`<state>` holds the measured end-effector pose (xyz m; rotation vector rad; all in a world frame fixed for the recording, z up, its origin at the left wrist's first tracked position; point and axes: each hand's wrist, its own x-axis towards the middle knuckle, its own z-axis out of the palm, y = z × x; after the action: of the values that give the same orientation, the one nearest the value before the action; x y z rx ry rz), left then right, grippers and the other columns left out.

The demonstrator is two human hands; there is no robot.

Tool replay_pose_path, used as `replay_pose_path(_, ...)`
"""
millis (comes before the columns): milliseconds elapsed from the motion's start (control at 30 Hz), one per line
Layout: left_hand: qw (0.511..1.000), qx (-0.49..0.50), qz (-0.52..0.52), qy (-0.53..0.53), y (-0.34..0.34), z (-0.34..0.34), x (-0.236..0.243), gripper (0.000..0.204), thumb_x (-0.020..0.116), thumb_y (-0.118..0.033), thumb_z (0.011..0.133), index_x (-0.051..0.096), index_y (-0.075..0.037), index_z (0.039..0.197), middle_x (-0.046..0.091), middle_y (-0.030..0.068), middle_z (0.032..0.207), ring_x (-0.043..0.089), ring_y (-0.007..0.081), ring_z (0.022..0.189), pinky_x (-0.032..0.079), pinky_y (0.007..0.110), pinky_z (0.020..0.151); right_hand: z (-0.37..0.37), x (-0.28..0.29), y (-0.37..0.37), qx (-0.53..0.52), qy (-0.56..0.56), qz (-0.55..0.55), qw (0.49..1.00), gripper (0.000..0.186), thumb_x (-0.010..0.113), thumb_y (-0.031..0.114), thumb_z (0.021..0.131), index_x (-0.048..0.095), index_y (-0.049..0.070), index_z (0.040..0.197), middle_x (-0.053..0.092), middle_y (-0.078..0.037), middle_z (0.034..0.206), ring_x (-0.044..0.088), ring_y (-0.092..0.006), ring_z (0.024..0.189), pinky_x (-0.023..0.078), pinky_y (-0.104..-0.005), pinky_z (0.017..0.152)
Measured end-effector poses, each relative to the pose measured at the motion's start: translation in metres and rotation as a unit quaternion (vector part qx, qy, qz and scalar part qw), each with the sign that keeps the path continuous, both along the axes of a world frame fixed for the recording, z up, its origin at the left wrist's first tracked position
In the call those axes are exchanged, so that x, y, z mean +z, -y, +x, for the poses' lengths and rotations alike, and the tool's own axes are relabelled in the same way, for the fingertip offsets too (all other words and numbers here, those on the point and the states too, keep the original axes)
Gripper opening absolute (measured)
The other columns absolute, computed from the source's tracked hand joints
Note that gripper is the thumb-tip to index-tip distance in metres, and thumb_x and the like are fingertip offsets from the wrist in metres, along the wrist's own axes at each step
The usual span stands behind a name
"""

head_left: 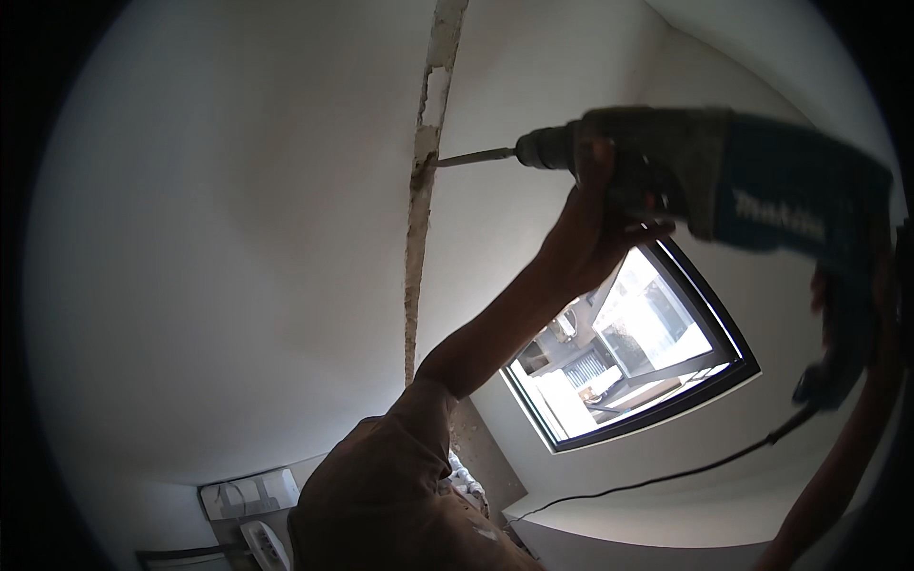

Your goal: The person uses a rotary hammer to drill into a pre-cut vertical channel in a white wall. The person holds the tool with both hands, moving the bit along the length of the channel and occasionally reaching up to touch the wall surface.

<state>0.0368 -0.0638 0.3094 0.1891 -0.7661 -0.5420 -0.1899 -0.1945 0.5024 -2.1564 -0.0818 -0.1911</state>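
Observation:
A teal and black rotary hammer drill (pixel 771 171) is held up across the upper right, its nose toward the left. My left hand (pixel 595 214) is closed around the front of its body from below, just behind the chuck. At the far right, my right hand (pixel 884 295) grips the rear handle, partly hidden by the handle and the dark rim. A long chisel bit (pixel 476 157) sticks out of the chuck. Its tip meets a rough-edged channel (pixel 417 228) cut into the white wall (pixel 238 238); whether it has sunk in I cannot tell.
A black-framed window (pixel 657 352) stands tilted open below the drill. The drill's power cord (pixel 657 476) hangs from the handle and runs down leftward. White box-like items (pixel 249 495) lie at the lower left. My brown sleeve (pixel 381 476) covers part of the lower middle.

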Motion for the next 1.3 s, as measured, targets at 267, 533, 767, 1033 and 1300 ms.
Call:
replay_pose_path(267, 0.997, 0.034, 0.054, 0.041, -0.008, -0.030, -0.013, 0.079, 0.056, -0.066, 0.078, 0.039, -0.002, 0.120, 0.057, 0.0129, 0.094, 0.064, 0.0191, 0.080, 0.061, 0.037, 0.067, -0.047, -0.057, 0.020, -0.055, 0.038, 0.027, 0.997, 0.057, 0.046, 0.055, 0.091, 0.043, 0.004, 0.117, 0.054, -0.007, 0.075, 0.056, -0.0146, 0.064, 0.050, -0.0256, 0.049)
replay_pose_path(533, 0.994, 0.074, 0.067, 0.035, -0.029, -0.014, -0.014, 0.082, 0.055, -0.068, 0.077, 0.037, -0.002, 0.123, 0.056, 0.0163, 0.101, 0.064, 0.0240, 0.089, 0.060, 0.039, 0.073, -0.030, -0.049, 0.025, -0.055, 0.024, 0.002, 0.998, 0.057, 0.044, 0.056, 0.091, 0.045, 0.004, 0.115, 0.055, -0.007, 0.075, 0.057, -0.0149, 0.062, 0.050, -0.0256, 0.049)
replay_pose_path(767, 0.997, 0.057, 0.040, 0.027, -0.028, 0.006, -0.024, 0.072, 0.053, -0.061, 0.083, 0.039, -0.001, 0.121, 0.060, 0.0150, 0.097, 0.067, 0.0235, 0.086, 0.060, 0.040, 0.075, -0.004, -0.033, 0.012, -0.062, -0.006, -0.023, 0.998, 0.058, 0.043, 0.056, 0.091, 0.046, 0.003, 0.114, 0.056, -0.008, 0.075, 0.057, -0.0151, 0.061, 0.051, -0.0256, 0.049)
replay_pose_path(1033, 0.999, 0.035, 0.004, 0.029, -0.030, 0.013, -0.020, 0.070, 0.051, -0.058, 0.086, 0.038, 0.001, 0.121, 0.059, 0.0159, 0.099, 0.067, 0.0235, 0.087, 0.061, 0.039, 0.074, 0.009, -0.030, 0.007, -0.095, -0.010, -0.036, 0.995, 0.058, 0.042, 0.057, 0.091, 0.047, 0.003, 0.112, 0.057, -0.008, 0.074, 0.058, -0.0154, 0.060, 0.051, -0.0257, 0.048)
replay_pose_path(1300, 0.997, -0.018, -0.007, 0.074, -0.036, 0.000, -0.034, 0.066, 0.050, -0.055, 0.087, 0.036, -0.002, 0.124, 0.056, 0.0154, 0.108, 0.066, 0.0236, 0.090, 0.061, 0.036, 0.072, -0.027, -0.044, -0.002, -0.135, 0.038, -0.023, 0.990, 0.059, 0.041, 0.058, 0.091, 0.049, 0.002, 0.111, 0.058, -0.009, 0.074, 0.059, -0.0158, 0.058, 0.051, -0.0257, 0.048)
